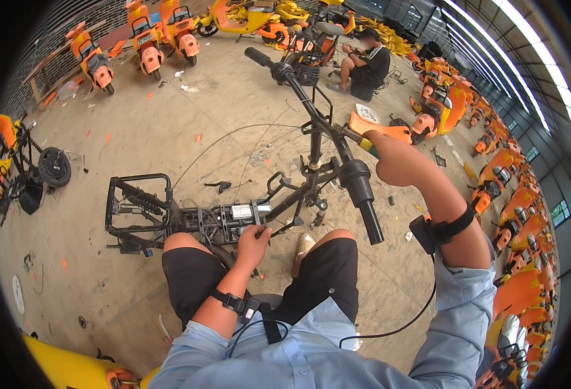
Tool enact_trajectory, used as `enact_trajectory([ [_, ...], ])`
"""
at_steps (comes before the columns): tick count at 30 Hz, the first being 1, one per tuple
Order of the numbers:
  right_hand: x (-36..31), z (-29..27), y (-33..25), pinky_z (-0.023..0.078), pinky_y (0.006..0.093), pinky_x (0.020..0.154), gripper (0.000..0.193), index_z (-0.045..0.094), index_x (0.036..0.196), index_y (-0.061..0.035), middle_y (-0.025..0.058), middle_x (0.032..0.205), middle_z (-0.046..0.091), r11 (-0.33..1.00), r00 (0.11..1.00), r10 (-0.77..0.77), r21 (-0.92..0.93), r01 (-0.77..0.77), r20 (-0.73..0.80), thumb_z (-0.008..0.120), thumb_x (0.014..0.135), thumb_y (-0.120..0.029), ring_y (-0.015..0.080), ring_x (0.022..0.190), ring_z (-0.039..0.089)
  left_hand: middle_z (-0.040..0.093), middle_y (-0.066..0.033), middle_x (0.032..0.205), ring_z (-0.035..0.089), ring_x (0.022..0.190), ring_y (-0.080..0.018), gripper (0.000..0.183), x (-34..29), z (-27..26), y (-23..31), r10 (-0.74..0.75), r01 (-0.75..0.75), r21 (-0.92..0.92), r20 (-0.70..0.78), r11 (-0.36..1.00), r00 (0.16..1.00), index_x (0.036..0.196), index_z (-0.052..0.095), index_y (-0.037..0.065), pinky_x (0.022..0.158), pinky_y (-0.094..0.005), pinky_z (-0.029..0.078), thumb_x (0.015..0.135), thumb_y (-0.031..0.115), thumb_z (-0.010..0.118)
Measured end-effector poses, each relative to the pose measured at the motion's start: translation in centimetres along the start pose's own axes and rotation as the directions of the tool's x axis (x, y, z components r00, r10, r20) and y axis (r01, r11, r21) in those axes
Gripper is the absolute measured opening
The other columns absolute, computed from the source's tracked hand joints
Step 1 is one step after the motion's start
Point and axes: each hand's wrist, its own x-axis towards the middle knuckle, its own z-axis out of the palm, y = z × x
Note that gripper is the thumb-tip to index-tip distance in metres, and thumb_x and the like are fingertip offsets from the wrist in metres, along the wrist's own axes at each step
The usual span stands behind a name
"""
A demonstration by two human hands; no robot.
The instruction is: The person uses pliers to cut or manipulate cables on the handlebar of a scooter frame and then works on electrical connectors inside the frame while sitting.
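A stripped black scooter frame (285, 206) stands in front of me, its handlebar (303, 98) running from far left to near right. My right hand (399, 160) is closed round the yellow and green handle of a screwdriver (368, 147). The screwdriver's shaft points at the middle of the handlebar; whether the tip touches cannot be made out. Lower down, my left hand (253, 247) is beside the frame's open middle, near the silver box (241, 211) and wiring. Its fingers are curled together, and what they hold, if anything, is hidden. The black grip (371, 220) sits below my right hand.
A black rear rack (138, 202) rises at the frame's left end. Cables and small parts (259, 157) lie on the concrete floor beyond it. A person (366, 63) crouches by another scooter. Orange scooters (519, 204) line the right side, and a yellow panel (71, 363) is at lower left.
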Motion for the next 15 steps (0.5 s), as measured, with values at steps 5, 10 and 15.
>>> enact_trajectory([
  [5,0.4,-0.6,-0.2,0.047,0.0476,0.094,0.069,0.043,0.142,-0.0044,0.0285,0.117,0.063,0.999,0.999,-0.030,0.023,0.029,0.021,0.047,0.074,0.008,0.0440,0.113,0.059,0.056,-0.0097,0.088,0.057,0.075,-0.0203,0.032,0.1,-0.3,-0.6,0.024,-0.024,0.015,0.005,1.000,1.000,0.099,0.067,-0.005,0.069,-0.0378,0.047,0.093,0.026,0.072],
  [10,0.9,-0.1,1.0,0.049,0.0485,0.092,0.062,0.049,0.136,-0.0050,0.0268,0.114,0.065,0.997,0.995,-0.075,-0.019,0.074,-0.073,0.051,0.075,0.005,0.0435,0.110,0.061,0.057,-0.0094,0.088,0.057,0.075,-0.0200,0.030,-0.2,-0.9,0.6,-0.033,0.033,0.006,0.042,0.999,0.999,0.098,0.066,-0.005,0.069,-0.0376,0.047,0.093,0.025,0.072],
  [15,1.3,0.4,1.7,0.050,0.0490,0.090,0.054,0.054,0.130,-0.0056,0.0260,0.108,0.067,0.985,0.967,-0.171,-0.032,0.168,-0.188,0.054,0.076,0.000,0.0428,0.106,0.062,0.057,-0.0095,0.087,0.057,0.075,-0.0206,0.029,-0.4,-1.1,0.4,-0.003,0.003,-0.005,0.011,1.000,1.000,0.096,0.066,-0.004,0.069,-0.0377,0.047,0.092,0.024,0.072],
])
